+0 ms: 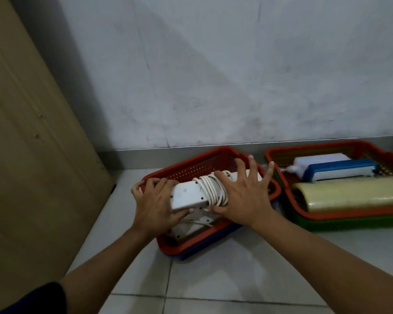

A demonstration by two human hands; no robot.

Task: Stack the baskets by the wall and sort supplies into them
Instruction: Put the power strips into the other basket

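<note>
Both hands are on a white power strip (191, 196) sitting in the red basket (191, 165) on the tiled floor (213, 279): left hand (156, 203) gripping its end, right hand (243, 200) spread flat over the wrapped cord (213, 189). That basket's nested in a blue basket (204, 244). Further right by the wall (213, 75), another red basket (327, 215) in a green basket (349, 223) holds a yellowish roll (354, 193) and more strips.

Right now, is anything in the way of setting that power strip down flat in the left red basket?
Yes. Another white power strip already lies in the red basket, right under the cord-wrapped power strip that the left hand grips.
</note>
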